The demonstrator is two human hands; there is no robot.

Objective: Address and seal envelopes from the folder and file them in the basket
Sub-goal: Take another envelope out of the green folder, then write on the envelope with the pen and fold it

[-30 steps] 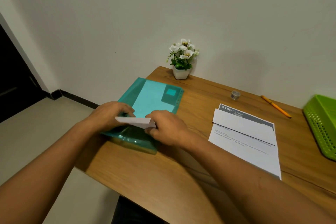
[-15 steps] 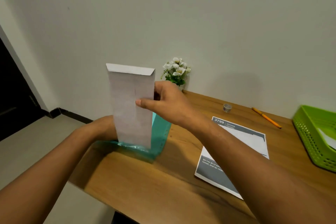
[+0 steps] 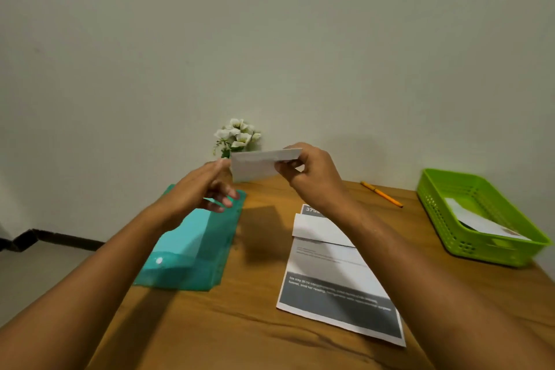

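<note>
My right hand (image 3: 310, 177) pinches the right end of a white envelope (image 3: 258, 167) and holds it level in the air above the table. My left hand (image 3: 207, 186) hovers at the envelope's left end, fingers spread, thumb tip at its corner. Below it lies the teal plastic folder (image 3: 192, 246) at the table's left edge. The green basket (image 3: 480, 246) stands at the far right with a white envelope (image 3: 480, 219) inside. An orange pen (image 3: 381, 194) lies near the wall.
A printed sheet (image 3: 336, 288) with another white envelope (image 3: 318, 230) on its top lies in the middle of the wooden table (image 3: 240, 324). A small pot of white flowers (image 3: 237, 137) stands against the wall behind the held envelope.
The envelope came out of the folder, stood upright, and is now turned level and carried right. My left hand left the folder and rose to the envelope's left end.
</note>
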